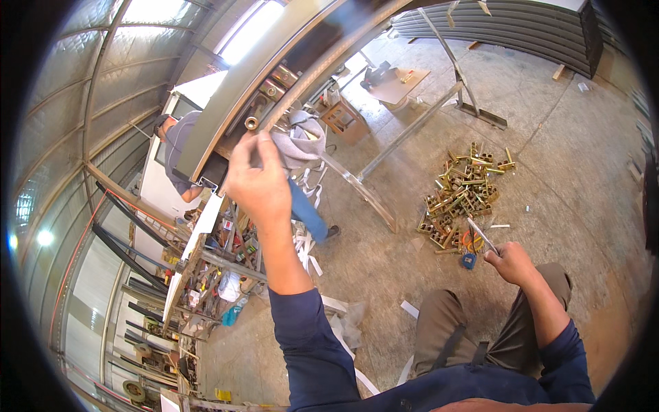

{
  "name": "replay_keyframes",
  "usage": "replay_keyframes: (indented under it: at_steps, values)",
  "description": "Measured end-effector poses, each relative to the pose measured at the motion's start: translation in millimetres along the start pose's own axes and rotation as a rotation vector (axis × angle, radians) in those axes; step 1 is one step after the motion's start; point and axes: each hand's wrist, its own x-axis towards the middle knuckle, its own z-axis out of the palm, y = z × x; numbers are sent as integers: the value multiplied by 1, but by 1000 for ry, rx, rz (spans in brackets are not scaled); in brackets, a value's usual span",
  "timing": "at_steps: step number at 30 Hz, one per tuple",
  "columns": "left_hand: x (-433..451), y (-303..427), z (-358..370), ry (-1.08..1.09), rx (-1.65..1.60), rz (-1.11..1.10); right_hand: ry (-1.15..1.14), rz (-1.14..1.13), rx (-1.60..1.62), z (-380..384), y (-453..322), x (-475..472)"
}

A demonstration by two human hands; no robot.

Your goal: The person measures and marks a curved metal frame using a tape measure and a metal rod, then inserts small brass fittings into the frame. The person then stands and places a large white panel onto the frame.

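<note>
My left hand [260,177] is raised to the open edge of a long grey panel [257,77], thumb and finger close to a round metal bushing [251,123]. Whether the fingers pinch anything there cannot be made out. Above the bushing, more yellowish metal fittings [272,89] sit in the panel's channel. Low at the right, my right hand [509,261] is closed on a slim metal hand tool [482,236], which points up and left. Just beyond it, a pile of yellow-plated metal brackets [461,195] lies on the concrete floor, with a blue tape measure [468,260] at its near edge.
A metal trestle [406,134] stands under the panel, its legs spreading over the floor. A grey cloth [301,139] hangs beside it. Behind the panel is another person [180,149]. Cluttered shelving [206,288] lies at the left; stacked dark panels [504,36] are at the far right.
</note>
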Motion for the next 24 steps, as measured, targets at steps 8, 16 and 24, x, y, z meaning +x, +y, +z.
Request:
replay_keyframes:
  at_steps: [8, 16, 24]
  values:
    - [44, 9, -1, -240, 208, -88, -29, -27, 3, 10, 5, 3]
    - [44, 1, 0, -337, 58, -15, -21, -113, 120, -4, -9, -5]
    - [14, -19, -6, -309, 13, 256, 297, -685, 657, -77, -63, -48]
